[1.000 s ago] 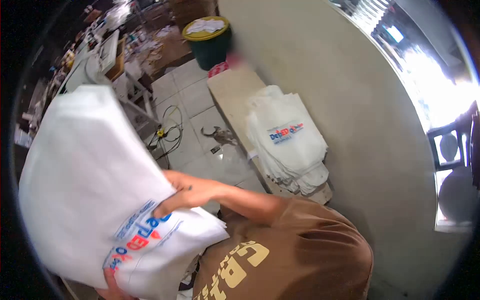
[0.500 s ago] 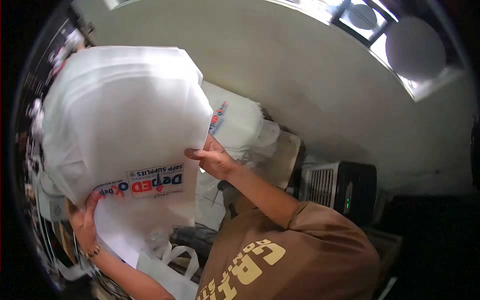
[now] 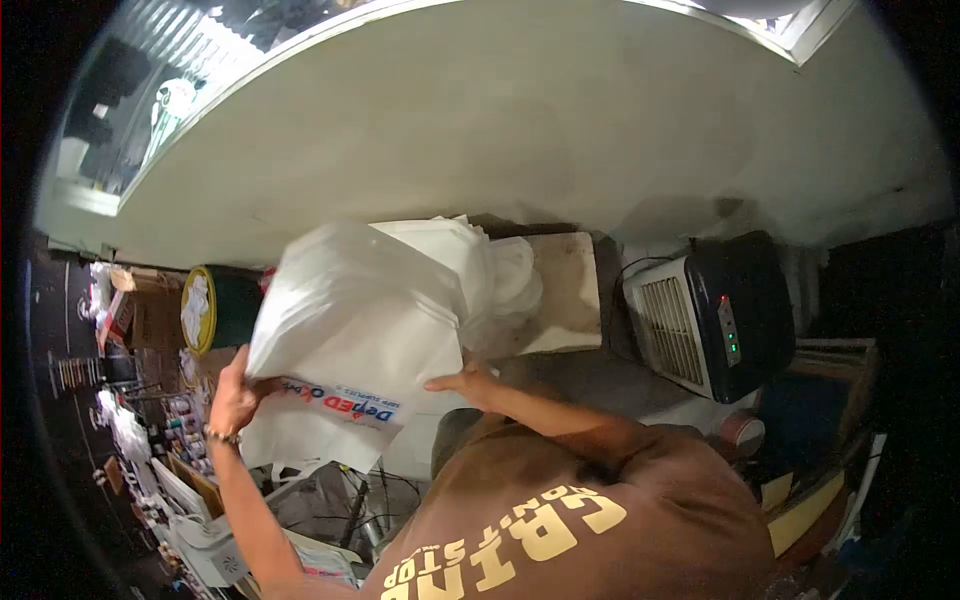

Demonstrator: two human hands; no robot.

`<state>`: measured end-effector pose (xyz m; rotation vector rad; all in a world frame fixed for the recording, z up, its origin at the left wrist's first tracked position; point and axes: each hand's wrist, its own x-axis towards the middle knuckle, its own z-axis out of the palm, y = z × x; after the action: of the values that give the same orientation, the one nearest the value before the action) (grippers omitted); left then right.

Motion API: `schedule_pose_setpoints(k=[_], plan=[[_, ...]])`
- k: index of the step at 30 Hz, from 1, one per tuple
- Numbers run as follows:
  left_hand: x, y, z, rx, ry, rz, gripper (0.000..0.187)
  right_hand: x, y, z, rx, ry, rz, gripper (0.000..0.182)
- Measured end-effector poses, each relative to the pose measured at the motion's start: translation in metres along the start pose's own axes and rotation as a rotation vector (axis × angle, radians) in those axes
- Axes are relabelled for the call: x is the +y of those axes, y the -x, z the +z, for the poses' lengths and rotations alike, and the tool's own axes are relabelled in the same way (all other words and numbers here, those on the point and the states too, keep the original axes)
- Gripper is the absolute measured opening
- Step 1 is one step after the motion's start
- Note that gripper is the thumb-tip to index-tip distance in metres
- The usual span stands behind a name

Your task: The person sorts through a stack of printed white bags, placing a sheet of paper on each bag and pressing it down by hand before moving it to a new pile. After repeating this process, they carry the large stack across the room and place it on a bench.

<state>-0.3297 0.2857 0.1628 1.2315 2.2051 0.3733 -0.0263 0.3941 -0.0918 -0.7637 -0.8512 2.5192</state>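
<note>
A stack of white fabric bags (image 3: 360,310) is held up in front of me, with blue and red "DepED" lettering upside down near its lower edge. My left hand (image 3: 238,400), with a beaded bracelet at the wrist, closes on the left edge. My right hand (image 3: 470,386) pinches the opposite edge, thumb on the near face and fingers partly hidden behind. Just beyond, a pile of white bags (image 3: 440,240) with loops hanging at its right end lies on a pale board (image 3: 565,290); the held stack covers part of it.
A black air cooler (image 3: 740,310) with a pale grille stands to the right. Along the left are a green bin with a yellow rim (image 3: 208,310) and shelves crowded with small containers (image 3: 185,425). A plain wall (image 3: 560,130) rises behind the pile.
The stack has moved lower and closer to the pile by the wall, both hands still gripping it. My view has turned, showing more of the wall, the bin and the cooler.
</note>
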Motion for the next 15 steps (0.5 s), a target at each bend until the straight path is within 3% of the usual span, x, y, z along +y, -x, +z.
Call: schedule_pose_setpoints(k=[2, 3, 4, 6, 8, 9, 11, 14, 15], plan=[[-0.001, -0.047, 0.009, -0.095, 0.002, -0.021, 0.047, 0.027, -0.008, -0.012, 0.100, 0.058, 0.025, 0.076], [-0.054, -0.072, 0.011, -0.161, -0.007, 0.084, 0.050, 0.046, -0.008, -0.011, 0.131, -0.051, 0.123, 0.070], [-0.048, -0.089, 0.009, -0.173, -0.020, 0.092, 0.050, 0.056, -0.012, -0.010, 0.162, -0.164, 0.220, 0.064], [-0.022, -0.131, 0.014, -0.293, -0.190, 0.204, 0.052, 0.063, -0.014, 0.001, 0.198, -0.188, 0.209, 0.060], [-0.015, -0.176, 0.015, -0.377, -0.272, 0.126, 0.059, 0.075, -0.021, 0.009, 0.279, -0.284, 0.196, 0.057], [-0.020, -0.202, 0.019, -0.462, -0.286, 0.209, 0.065, 0.087, -0.026, 0.010, 0.362, -0.184, 0.218, 0.058], [-0.046, -0.264, 0.035, -0.533, -0.430, 0.330, 0.080, 0.088, -0.033, 0.023, 0.432, -0.286, 0.199, 0.058], [-0.014, -0.324, 0.082, -0.609, -0.599, 0.220, 0.070, 0.106, -0.070, 0.023, 0.593, -0.447, 0.172, 0.057], [-0.018, -0.347, 0.109, -0.608, -0.719, 0.347, 0.071, 0.121, -0.089, 0.017, 0.685, -0.505, 0.175, 0.057]])
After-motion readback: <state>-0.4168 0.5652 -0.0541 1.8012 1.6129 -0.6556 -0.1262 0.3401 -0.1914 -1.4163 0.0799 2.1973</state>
